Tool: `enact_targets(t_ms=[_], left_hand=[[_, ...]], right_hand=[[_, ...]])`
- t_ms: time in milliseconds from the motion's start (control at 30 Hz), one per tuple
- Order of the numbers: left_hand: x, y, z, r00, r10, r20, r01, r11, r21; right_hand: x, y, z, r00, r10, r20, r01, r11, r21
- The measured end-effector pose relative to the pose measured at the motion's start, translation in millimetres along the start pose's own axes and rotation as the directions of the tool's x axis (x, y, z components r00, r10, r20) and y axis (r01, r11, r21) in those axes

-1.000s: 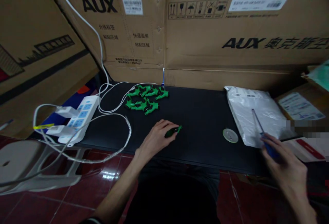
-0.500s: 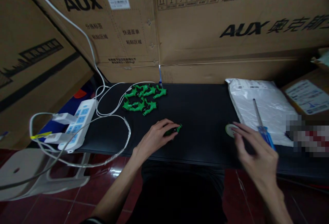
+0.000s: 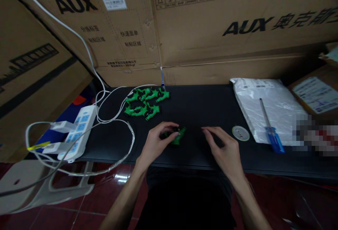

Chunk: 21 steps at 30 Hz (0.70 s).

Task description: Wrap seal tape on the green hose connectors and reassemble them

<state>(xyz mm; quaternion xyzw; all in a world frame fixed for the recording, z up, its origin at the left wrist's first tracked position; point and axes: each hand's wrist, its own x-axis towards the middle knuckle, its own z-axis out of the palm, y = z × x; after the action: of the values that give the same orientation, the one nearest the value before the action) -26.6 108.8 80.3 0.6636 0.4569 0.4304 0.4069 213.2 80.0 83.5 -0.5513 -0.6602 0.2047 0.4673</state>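
Observation:
In the head view my left hand [image 3: 157, 140] is closed on a green Y-shaped hose connector [image 3: 180, 136] with black parts, low over the black table. The fingers hide part of it. My right hand [image 3: 224, 143] is a short way to the right, thumb and index finger brought together in a pinch. Whatever its fingertips hold, if anything, is too small to make out. Right of that hand lies a small round whitish dish [image 3: 241, 133] with tiny dark specks on it. Behind my left hand, several similar green connectors [image 3: 146, 108] lie in a cluster.
A blue-handled screwdriver [image 3: 274, 140] rests partly on a white plastic parcel [image 3: 266, 108] at the right. A white power strip [image 3: 80, 131] and looping white cables [image 3: 132, 142] occupy the left. Large cardboard boxes [image 3: 195, 36] stand along the back of the black table [image 3: 200, 103].
My right hand has moved left from the round dish toward my left hand, fingertips now pinched. The green connector has turned in my left hand, and more of it shows.

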Motion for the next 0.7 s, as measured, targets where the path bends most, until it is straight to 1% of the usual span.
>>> enact_targets(t_ms=[67,133,267,367,467,533,600,633,667,700], left_hand=[[0.0,-4.3,1.1,1.000,0.000,-0.015,-0.001,0.999,-0.048],[-0.4,-6.6,3.9,1.000,0.007,-0.027,-0.009,0.997,-0.071],[-3.3,-4.5,13.0,0.999,0.012,-0.038,-0.016,0.994,-0.106],[-5.5,-1.7,16.9,0.999,0.008,-0.046,-0.013,0.994,-0.105],[-6.1,-0.3,15.7,0.997,0.003,-0.072,-0.009,0.996,-0.086],[-6.8,0.1,13.9,0.996,-0.001,-0.091,-0.006,0.997,-0.079],[-9.2,0.2,12.3,0.995,-0.010,-0.103,0.001,0.996,-0.085],[-11.3,0.2,11.4,0.993,-0.022,-0.114,0.012,0.996,-0.089],[-14.0,-0.1,10.3,0.991,-0.040,-0.131,0.028,0.996,-0.090],[-17.3,-0.7,8.9,0.986,-0.062,-0.154,0.048,0.995,-0.089]], right_hand=[[-2.3,0.0,-2.7,1.000,0.019,0.017,-0.020,1.000,0.016],[-4.1,-3.8,-0.2,0.999,0.023,0.046,-0.025,0.999,0.042],[-2.7,-17.6,17.2,0.994,-0.004,0.106,-0.009,0.992,0.128],[1.1,-26.5,34.0,0.993,-0.034,0.115,0.014,0.985,0.174],[3.9,-32.8,47.4,0.994,-0.044,0.097,0.028,0.987,0.159],[5.6,-34.0,48.9,0.993,-0.056,0.100,0.044,0.992,0.117],[7.9,-29.3,37.7,0.993,-0.059,0.098,0.056,0.998,0.031],[9.0,-23.8,25.8,0.996,-0.046,0.074,0.049,0.998,-0.035],[9.8,-15.9,9.8,0.999,-0.024,0.028,0.027,0.993,-0.119],[9.7,-5.8,-9.7,0.998,0.014,-0.062,-0.027,0.975,-0.219]])
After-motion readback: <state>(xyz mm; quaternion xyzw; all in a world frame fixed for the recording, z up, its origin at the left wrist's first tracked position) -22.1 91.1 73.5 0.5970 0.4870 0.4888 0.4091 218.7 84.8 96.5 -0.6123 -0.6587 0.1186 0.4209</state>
